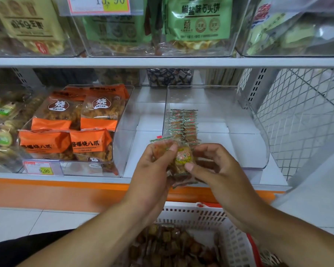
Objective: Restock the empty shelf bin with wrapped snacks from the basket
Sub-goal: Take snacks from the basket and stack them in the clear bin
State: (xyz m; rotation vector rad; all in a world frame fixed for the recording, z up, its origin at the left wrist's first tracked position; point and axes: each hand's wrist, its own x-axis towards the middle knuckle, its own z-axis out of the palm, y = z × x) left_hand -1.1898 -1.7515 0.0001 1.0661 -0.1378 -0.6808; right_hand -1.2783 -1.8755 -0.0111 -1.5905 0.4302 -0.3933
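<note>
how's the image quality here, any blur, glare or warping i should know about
Head view: wide-angle warping bows the shelf edge and the wire mesh side; the top-shelf packets look soft and hazy behind glare on the clear bins; the left hand and right hand, both holding wrapped snacks, are slightly motion-blurred; the basket contents are out of focus; lighting is even, shadows faint.

One view only: head cam, wide-angle, looks fwd and down at a white shop shelf (pixel 162 62) from close range. Clear plastic shelf bin (pixel 239 112) sits centre-right, white slotted plastic basket (pixel 210 214) at btm edge, nearest the lens. Frame edges bow from lens distortion.
</note>
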